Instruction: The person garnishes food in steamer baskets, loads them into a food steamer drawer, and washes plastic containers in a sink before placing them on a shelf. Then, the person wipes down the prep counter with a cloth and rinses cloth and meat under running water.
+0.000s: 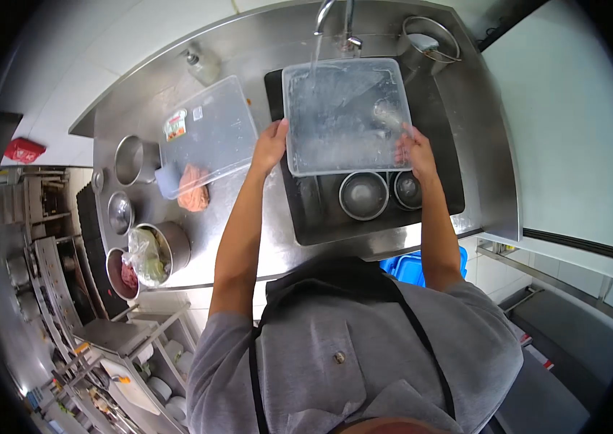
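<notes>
A clear rectangular plastic container point(342, 116) is held over the dark sink point(306, 210), under a faucet point(350, 40) with water running into its back left part. My left hand point(270, 147) grips its left edge. My right hand point(416, 150) holds the right side, with fingers seen through or behind the clear wall. A pale, blurred item point(387, 113) shows near the container's right side; I cannot make out what it is. Two round metal bowls, one on the left point(363, 196) and one on the right point(408, 190), sit in the sink below the container's front edge.
Left of the sink lie a clear lid point(212, 134) and an orange cloth point(193, 189). Metal pots point(133, 160), one with a bag of greens point(149, 258), stand at the far left. A soap bottle point(201, 65) is behind; a metal strainer pot point(429, 43) stands back right.
</notes>
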Demonstrator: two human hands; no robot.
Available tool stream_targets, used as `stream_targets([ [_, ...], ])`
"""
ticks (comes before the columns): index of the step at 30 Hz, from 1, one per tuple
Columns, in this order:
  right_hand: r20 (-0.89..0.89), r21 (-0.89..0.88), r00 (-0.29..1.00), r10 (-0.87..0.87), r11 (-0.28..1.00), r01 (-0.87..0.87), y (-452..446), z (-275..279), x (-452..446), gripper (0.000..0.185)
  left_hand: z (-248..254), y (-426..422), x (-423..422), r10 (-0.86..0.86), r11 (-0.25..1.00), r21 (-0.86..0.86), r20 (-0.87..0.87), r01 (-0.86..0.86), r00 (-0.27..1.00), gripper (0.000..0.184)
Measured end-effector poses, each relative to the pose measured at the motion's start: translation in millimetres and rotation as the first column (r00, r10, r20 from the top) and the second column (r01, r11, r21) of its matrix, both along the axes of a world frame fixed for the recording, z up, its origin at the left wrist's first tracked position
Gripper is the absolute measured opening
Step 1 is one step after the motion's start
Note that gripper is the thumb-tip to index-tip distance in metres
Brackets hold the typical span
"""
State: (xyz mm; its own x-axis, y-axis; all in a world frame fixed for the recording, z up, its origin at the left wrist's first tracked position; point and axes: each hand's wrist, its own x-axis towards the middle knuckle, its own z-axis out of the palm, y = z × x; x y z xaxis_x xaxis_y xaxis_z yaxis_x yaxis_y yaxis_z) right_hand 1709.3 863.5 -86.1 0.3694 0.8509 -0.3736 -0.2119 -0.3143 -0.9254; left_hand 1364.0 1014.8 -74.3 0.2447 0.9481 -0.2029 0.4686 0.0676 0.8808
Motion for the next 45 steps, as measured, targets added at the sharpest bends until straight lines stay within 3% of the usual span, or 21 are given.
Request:
stream_targets([
  [2, 0.015, 0.015, 1.0, -0.007, 1.0, 0.007, -10, -4, 11, 0.041, 5, 7, 29, 0.133, 0.873, -0.488, 0.28, 0.021, 0.951, 0.06],
  [10, -0.013, -0.019, 1.0, -0.015, 1.0, 0.015, -40, -19, 32, 0.041, -51, 4, 64, 0.172, 0.767, -0.632, 0.371, 0.113, 0.913, 0.04],
  [11, 0.594, -0.052, 0.805, -0.004, 0.998, 0.044, -34, -22, 30, 0.041, -54, -1, 68, 0.194, 0.828, -0.56, 0.351, 0.039, 0.916, 0.035],
  [12, 0.958, -0.06, 0.283, 0.033, 0.995, 0.085, -26, -26, 28, 0.04, -57, -4, 71, 0.22, 0.877, -0.478, 0.333, -0.037, 0.917, 0.031],
  [13, 0.957, -0.061, 0.287, 0.034, 0.995, 0.083, -16, -20, 23, 0.04, -60, -7, 71, 0.222, 0.877, -0.479, 0.33, -0.04, 0.918, 0.031],
  [15, 0.994, -0.103, -0.024, 0.103, 0.995, 0.001, 17, 3, 2, 0.044, -64, -12, 66, 0.138, 0.949, -0.31, 0.273, -0.048, 0.952, 0.031],
  [17, 0.973, -0.224, 0.005, 0.232, 0.945, -0.239, 57, -17, -22, 0.049, -49, -23, 64, 0.169, 0.946, -0.317, 0.299, -0.07, 0.939, 0.029],
  [19, 0.99, -0.129, 0.013, 0.14, 0.941, -0.311, 96, -46, -47, 0.056, -44, -32, 63, 0.199, 0.944, -0.318, 0.329, -0.09, 0.923, 0.028],
  [23, 0.978, -0.169, 0.093, 0.188, 0.969, -0.182, 145, -55, -116, 0.059, -35, -37, 60, 0.203, 0.961, -0.255, 0.372, -0.111, 0.906, 0.018],
  [26, 0.962, -0.226, 0.049, 0.268, 0.885, -0.408, 139, -45, -138, 0.061, -31, -39, 55, 0.199, 0.958, -0.272, 0.393, -0.093, 0.898, 0.015],
  [28, 0.979, -0.109, 0.04, 0.201, 0.673, -0.732, 125, -42, -133, 0.059, -37, -39, 49, 0.239, 0.947, -0.304, 0.462, -0.101, 0.854, 0.014],
  [31, 0.941, -0.254, 0.094, 0.326, 0.861, -0.441, 114, -70, -91, 0.057, -37, -43, 47, 0.303, 0.927, -0.337, 0.414, -0.165, 0.858, 0.022],
  [33, 0.818, -0.29, 0.441, 0.368, 0.927, -0.236, 110, -113, -49, 0.054, -40, -37, 43, 0.346, 0.912, -0.366, 0.443, -0.185, 0.827, 0.026],
  [35, 0.911, -0.28, 0.182, 0.37, 0.879, -0.386, 97, -95, -16, 0.054, -52, -29, 41, 0.3, 0.929, -0.336, 0.44, -0.154, 0.846, 0.028],
  [36, 0.91, -0.287, 0.178, 0.375, 0.878, -0.384, 94, -68, -7, 0.054, -59, -26, 41, 0.259, 0.943, -0.308, 0.435, -0.128, 0.862, 0.029],
  [38, 0.941, -0.28, 0.192, 0.277, 0.96, -0.014, 86, -11, 6, 0.046, -67, -15, 45, 0.243, 0.939, -0.335, 0.481, -0.08, 0.843, 0.034],
  [39, 0.938, -0.289, 0.197, 0.284, 0.957, -0.006, 82, -32, 18, 0.046, -71, -15, 46, 0.227, 0.933, -0.358, 0.519, -0.032, 0.824, 0.039],
  [41, 0.575, -0.292, 0.818, 0.016, 0.938, 0.187, 83, -85, 55, 0.038, -73, -12, 56, 0.22, 0.92, -0.393, 0.527, 0.006, 0.821, 0.037],
  [42, 0.579, -0.289, 0.815, 0.003, 0.936, 0.202, 76, -80, 58, 0.038, -74, -10, 63, 0.226, 0.903, -0.428, 0.535, 0.03, 0.814, 0.035],
  [44, 0.03, -0.21, 0.998, 0.062, 0.976, -0.054, 62, -57, 63, 0.03, -89, -2, 71, 0.226, 0.909, -0.416, 0.556, 0.033, 0.8, 0.033],
  [45, 0.03, -0.219, 0.997, 0.065, 0.974, -0.057, 59, -49, 62, 0.03, -99, -1, 71, 0.243, 0.91, -0.413, 0.565, 0.016, 0.789, 0.031],
])
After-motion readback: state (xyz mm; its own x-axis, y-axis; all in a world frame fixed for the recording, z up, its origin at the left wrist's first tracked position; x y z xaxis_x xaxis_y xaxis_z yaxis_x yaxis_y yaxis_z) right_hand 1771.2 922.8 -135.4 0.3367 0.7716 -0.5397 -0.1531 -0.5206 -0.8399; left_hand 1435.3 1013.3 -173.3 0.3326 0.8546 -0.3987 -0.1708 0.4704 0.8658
